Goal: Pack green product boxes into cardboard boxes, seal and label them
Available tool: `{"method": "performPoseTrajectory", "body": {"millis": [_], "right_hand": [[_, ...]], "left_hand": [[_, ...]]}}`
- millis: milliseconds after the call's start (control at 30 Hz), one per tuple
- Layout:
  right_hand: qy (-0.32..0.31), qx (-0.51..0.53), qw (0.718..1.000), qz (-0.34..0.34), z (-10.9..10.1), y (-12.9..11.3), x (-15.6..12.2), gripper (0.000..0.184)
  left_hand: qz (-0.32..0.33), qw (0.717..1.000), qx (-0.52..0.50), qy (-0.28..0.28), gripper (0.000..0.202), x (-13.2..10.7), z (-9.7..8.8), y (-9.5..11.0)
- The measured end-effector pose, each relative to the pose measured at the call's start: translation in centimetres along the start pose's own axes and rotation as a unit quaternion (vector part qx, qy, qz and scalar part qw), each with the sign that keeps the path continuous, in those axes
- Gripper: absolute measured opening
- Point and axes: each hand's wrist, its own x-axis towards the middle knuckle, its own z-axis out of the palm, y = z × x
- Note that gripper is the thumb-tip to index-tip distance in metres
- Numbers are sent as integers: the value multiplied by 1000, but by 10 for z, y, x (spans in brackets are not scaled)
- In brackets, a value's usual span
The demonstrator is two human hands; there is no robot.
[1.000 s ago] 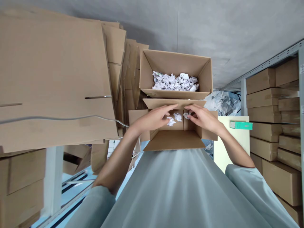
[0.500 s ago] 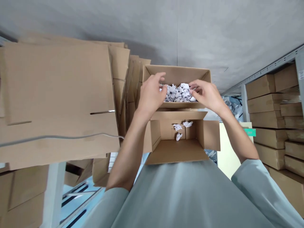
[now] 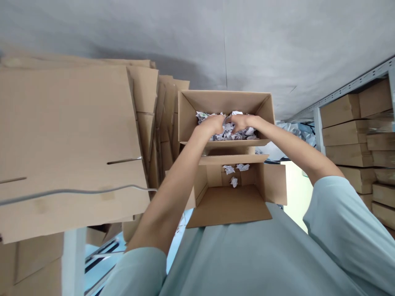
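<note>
An upper cardboard box (image 3: 225,98) holds a heap of crumpled white paper (image 3: 228,132). Both my hands reach into this box. My left hand (image 3: 214,123) is down on the heap, its back towards me and its fingertips hidden. Just to its right, my right hand (image 3: 242,122) touches the paper, thumb apart from the curled fingers. The hands nearly meet at the middle of the heap. Closer to my body, a second cardboard box (image 3: 230,201) stands with its flaps open. Inside it lie three crumpled paper pieces (image 3: 233,181).
Flattened cardboard sheets (image 3: 68,123) are stacked upright on the left, with a grey cable (image 3: 77,190) across them. At the right, a metal rack (image 3: 317,127) holds stacked cardboard boxes (image 3: 342,131). A grey wall (image 3: 197,37) rises behind the upper box.
Both hands have moved inward towards each other and down onto the crumpled paper; before, they were spread apart at the heap's two sides. The three pieces stay in the nearer box.
</note>
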Motion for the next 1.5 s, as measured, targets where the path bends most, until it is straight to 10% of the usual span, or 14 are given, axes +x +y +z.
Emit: {"method": "performPoseTrajectory", "body": {"millis": [267,567,767,933,1233,1500], "right_hand": [[4,-44,999,-16,32,7,23,69],[54,-94,994,-7,18,5,-10,33],[205,-22,978,-25,-8,3,-64,31],[323,96,941,-29,-14,-44,-159,32],[331,282,899,-50,88,-126,-245,33],[363,263,885,126,174,-127,-290,41]], "left_hand": [[-22,999,-3,-43,76,2,10,-20],[-5,1000,-4,24,62,-37,-1,-18],[43,984,-106,137,61,-78,-10,-9],[131,932,-244,235,54,-137,-8,8],[153,912,-339,176,52,-233,50,31],[-75,935,-250,241,60,-276,135,13]]}}
